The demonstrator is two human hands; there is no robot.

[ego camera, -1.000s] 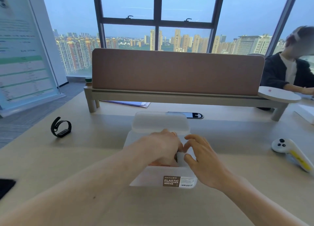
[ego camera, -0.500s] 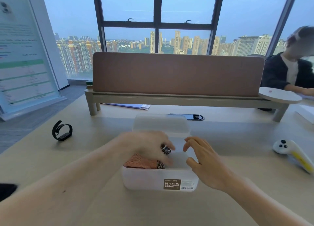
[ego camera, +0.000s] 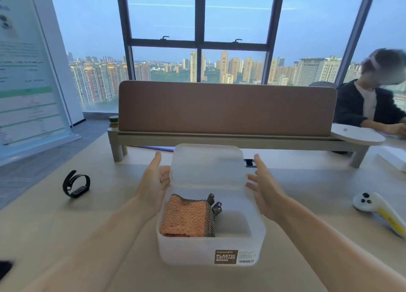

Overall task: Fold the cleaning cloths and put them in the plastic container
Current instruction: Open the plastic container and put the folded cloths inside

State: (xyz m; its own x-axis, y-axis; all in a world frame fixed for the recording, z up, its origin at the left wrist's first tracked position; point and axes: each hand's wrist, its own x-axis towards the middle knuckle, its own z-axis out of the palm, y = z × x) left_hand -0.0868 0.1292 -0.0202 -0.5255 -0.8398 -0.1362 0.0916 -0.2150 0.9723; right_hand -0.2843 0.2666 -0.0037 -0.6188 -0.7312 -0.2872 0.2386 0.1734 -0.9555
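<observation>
A translucent white plastic container (ego camera: 193,253) stands on the desk in front of me, with a brown label on its front wall. Folded cleaning cloths (ego camera: 185,217), orange with a dark checked one beside it, stand on edge in its left half. The right half holds nothing. The frosted lid (ego camera: 207,166) lies just behind the container, partly over its back rim. My left hand (ego camera: 154,181) is spread at the lid's left edge, my right hand (ego camera: 264,187) at its right edge. Both palms face the lid, and whether they touch it I cannot tell.
A black wristband (ego camera: 75,185) lies on the desk to the left. A white and yellow controller (ego camera: 380,212) lies at the right. A brown divider on a wooden riser (ego camera: 226,111) crosses the back. Another person (ego camera: 369,102) sits at the far right.
Both hands have left the inside of the container and moved back to the two sides of the lid. The cloths now stand uncovered in the left half.
</observation>
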